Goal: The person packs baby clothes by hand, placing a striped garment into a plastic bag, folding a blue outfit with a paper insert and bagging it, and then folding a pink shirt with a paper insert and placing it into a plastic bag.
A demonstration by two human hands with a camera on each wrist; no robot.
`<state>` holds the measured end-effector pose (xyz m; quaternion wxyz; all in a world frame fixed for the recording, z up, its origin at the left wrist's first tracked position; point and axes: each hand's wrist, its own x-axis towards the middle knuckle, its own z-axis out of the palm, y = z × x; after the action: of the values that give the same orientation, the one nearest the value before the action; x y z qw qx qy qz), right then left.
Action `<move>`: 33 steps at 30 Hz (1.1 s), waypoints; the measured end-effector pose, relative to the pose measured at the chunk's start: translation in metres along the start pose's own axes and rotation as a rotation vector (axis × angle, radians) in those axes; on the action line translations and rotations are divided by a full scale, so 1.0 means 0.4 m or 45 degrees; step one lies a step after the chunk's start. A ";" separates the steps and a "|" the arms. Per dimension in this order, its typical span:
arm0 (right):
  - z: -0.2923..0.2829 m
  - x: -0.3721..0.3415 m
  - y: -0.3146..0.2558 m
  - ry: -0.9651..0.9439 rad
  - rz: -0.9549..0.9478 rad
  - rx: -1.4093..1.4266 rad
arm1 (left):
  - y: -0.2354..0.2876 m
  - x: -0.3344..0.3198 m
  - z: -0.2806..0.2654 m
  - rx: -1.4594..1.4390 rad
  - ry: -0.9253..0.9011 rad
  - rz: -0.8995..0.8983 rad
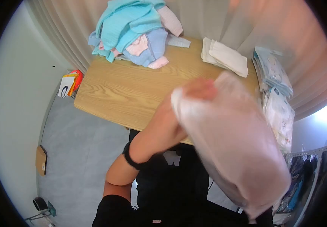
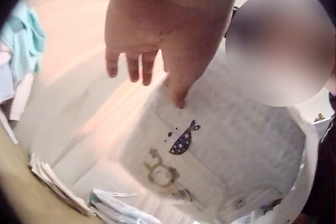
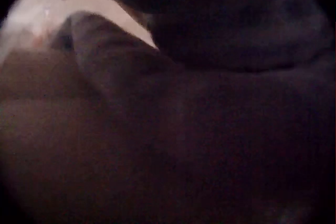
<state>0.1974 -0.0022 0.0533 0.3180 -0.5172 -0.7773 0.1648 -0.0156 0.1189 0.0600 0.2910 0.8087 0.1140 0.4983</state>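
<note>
My left hand (image 1: 178, 108) is raised over the table's front edge and grips the top edge of a white printed cloth (image 1: 235, 136). In the left wrist view, the thumb of the left hand (image 2: 163, 29) lies on the cloth's near face, with the other fingers spread beside it. Small animal figures, one with a dark starred bandana, are printed on the cloth (image 2: 231, 145). In the head view the cloth hangs down to the right, blurred, and hides my right hand. The right wrist view is very dark; what that hand (image 3: 157, 113) holds I cannot tell.
On the wooden table (image 1: 122, 87), a heap of turquoise, blue and pink clothes (image 1: 133, 30) lies at the back left. Folded cream cloths (image 1: 224, 56) lie at the back right. Packets in clear plastic (image 1: 275, 75) line the right edge. A clothes rack (image 1: 307, 159) stands right.
</note>
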 end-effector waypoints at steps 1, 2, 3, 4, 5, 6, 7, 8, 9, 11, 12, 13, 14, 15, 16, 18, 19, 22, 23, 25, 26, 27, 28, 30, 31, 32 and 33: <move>0.018 0.029 0.020 0.048 0.008 -0.025 | -0.017 -0.012 0.011 -0.039 0.054 -0.203; 0.049 0.054 0.045 0.093 0.033 -0.061 | -0.037 -0.035 0.027 -0.089 0.104 -0.413; 0.087 0.070 0.075 0.125 0.052 -0.101 | -0.070 -0.073 0.041 -0.568 0.262 -0.792; 0.134 0.081 0.102 0.152 0.068 -0.156 | -0.106 -0.112 0.050 -1.054 0.413 -1.153; 0.181 0.089 0.128 0.175 0.082 -0.222 | -0.128 -0.148 0.061 -1.168 0.408 -1.255; 0.220 0.088 0.149 0.194 0.101 -0.282 | -0.142 -0.192 0.073 -1.281 0.396 -1.371; 0.253 0.084 0.166 0.213 0.117 -0.348 | -0.145 -0.229 0.086 -1.393 0.381 -1.503; 0.277 0.083 0.183 0.228 0.132 -0.400 | -0.141 -0.245 0.115 -1.072 0.308 -1.329; 0.295 0.082 0.195 0.241 0.145 -0.443 | -0.137 -0.256 0.142 -0.756 0.233 -1.149; 0.310 0.081 0.211 0.272 0.154 -0.500 | -0.145 -0.268 0.147 -0.719 0.220 -1.218; 0.315 0.079 0.219 0.281 0.160 -0.521 | -0.141 -0.260 0.144 -0.778 0.211 -1.258; 0.319 0.076 0.225 0.287 0.164 -0.536 | -0.136 -0.252 0.146 -0.841 0.199 -1.291; 0.322 0.071 0.229 0.292 0.163 -0.551 | -0.131 -0.247 0.150 -0.853 0.172 -1.288; 0.325 0.067 0.232 0.296 0.160 -0.556 | -0.127 -0.242 0.156 -0.865 0.145 -1.278; 0.329 0.062 0.232 0.295 0.148 -0.559 | -0.125 -0.240 0.162 -0.878 0.123 -1.270; 0.326 0.048 0.224 0.288 0.126 -0.532 | -0.139 -0.256 0.168 -0.825 0.125 -1.271; 0.318 0.042 0.214 0.277 0.107 -0.503 | -0.149 -0.262 0.164 -0.800 0.118 -1.274; 0.263 0.041 0.128 0.326 -0.072 -0.330 | -0.178 -0.270 0.124 -0.875 0.332 -1.523; 0.256 0.027 0.108 0.214 -0.009 -0.342 | -0.182 -0.267 0.108 -0.897 0.417 -1.510; 0.244 -0.057 0.074 0.106 -0.024 -0.210 | -0.194 -0.270 0.079 -0.841 0.429 -1.522; 0.228 -0.117 0.072 0.111 -0.105 -0.070 | -0.200 -0.270 0.067 -0.812 0.441 -1.523; 0.227 -0.163 0.083 0.325 -0.086 -0.177 | -0.202 -0.270 0.059 -0.804 0.433 -1.529; 0.232 -0.206 0.100 0.537 -0.064 -0.283 | -0.201 -0.271 0.055 -0.797 0.426 -1.537; 0.208 -0.212 0.101 0.722 0.113 -0.517 | -0.200 -0.275 0.054 -0.807 0.412 -1.518; 0.152 -0.167 0.096 0.693 0.264 -0.647 | -0.200 -0.275 0.055 -0.787 0.404 -1.529; 0.113 -0.137 0.101 0.665 0.416 -0.775 | -0.200 -0.272 0.055 -0.767 0.394 -1.537; 0.101 -0.140 0.124 0.662 0.345 -0.760 | -0.199 -0.268 0.056 -0.747 0.383 -1.544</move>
<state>0.2200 -0.0300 -0.0238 0.3154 -0.7085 -0.6097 -0.1636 -0.0389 0.1240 -0.0732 0.7061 0.4120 0.4459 0.3645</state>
